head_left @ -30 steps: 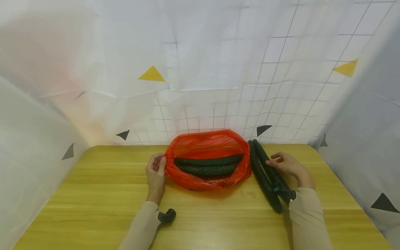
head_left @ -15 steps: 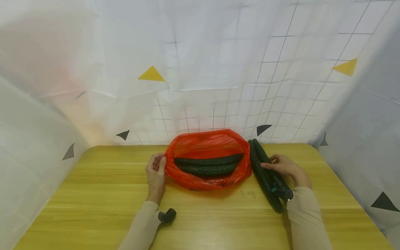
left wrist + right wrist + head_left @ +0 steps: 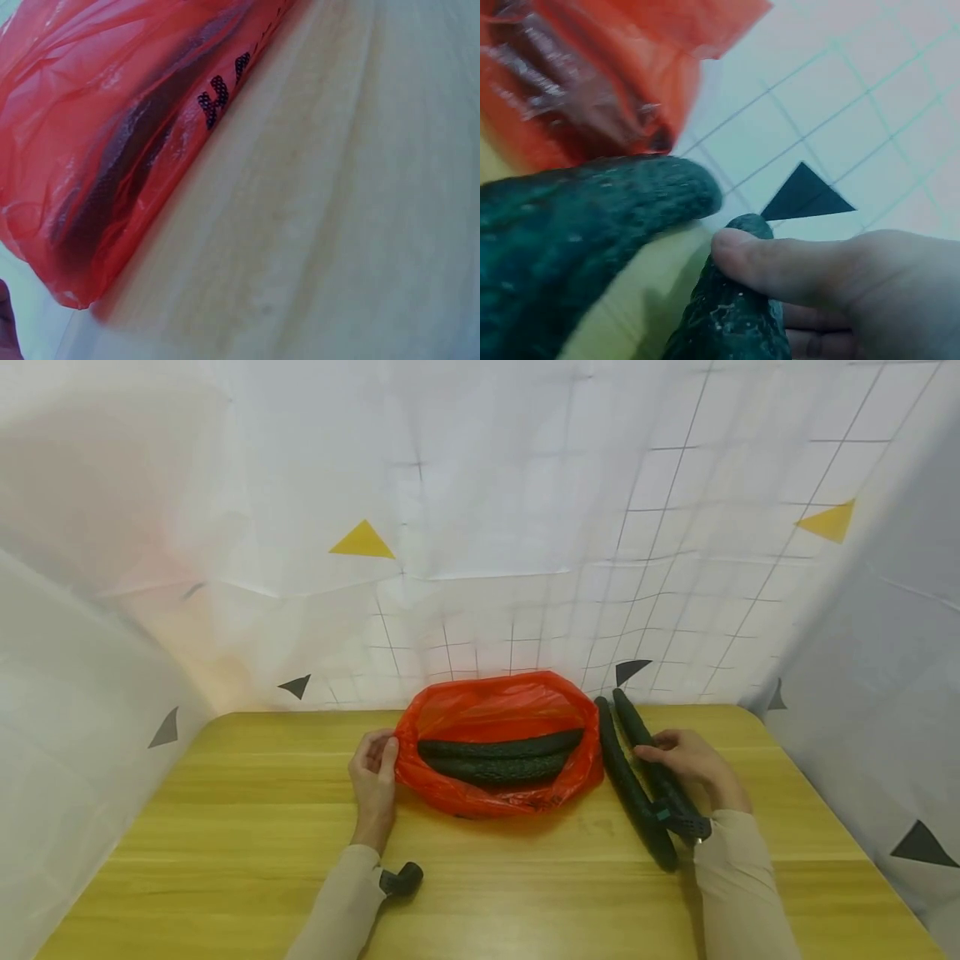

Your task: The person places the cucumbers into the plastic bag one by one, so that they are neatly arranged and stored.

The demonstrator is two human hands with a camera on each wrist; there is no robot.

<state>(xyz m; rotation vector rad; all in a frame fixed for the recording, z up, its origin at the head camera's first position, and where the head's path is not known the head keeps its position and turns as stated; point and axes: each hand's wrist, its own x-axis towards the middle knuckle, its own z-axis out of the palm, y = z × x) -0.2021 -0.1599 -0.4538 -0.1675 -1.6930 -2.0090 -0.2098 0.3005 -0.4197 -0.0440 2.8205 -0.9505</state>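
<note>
A red plastic bag (image 3: 450, 797) lies with its mouth spread on the table, and two dark green cucumbers (image 3: 498, 768) rest side by side inside it. My left hand (image 3: 374, 778) pinches the bag's left rim between thumb and fingers. Right of the bag, one loose cucumber (image 3: 626, 789) lies slanted along its edge. My right hand (image 3: 693, 764) grips the other loose cucumber (image 3: 731, 322), thumb on top and fingers round its far side. In the right wrist view a narrow gap shows between these two cucumbers. The left wrist view shows the bag (image 3: 60, 135) with dark cucumber shapes through the film.
The wooden table (image 3: 525, 893) extends in front of the bag and to both sides. White sheeting (image 3: 480, 610) with grid lines and coloured triangles stands close behind, with more sheeting at left and right. Each wrist carries a small black camera (image 3: 401, 878).
My right hand has closed on the right-hand loose cucumber and shifted it slightly right and away from me, widening the gap to the other one. My left hand and the bag have stayed put.
</note>
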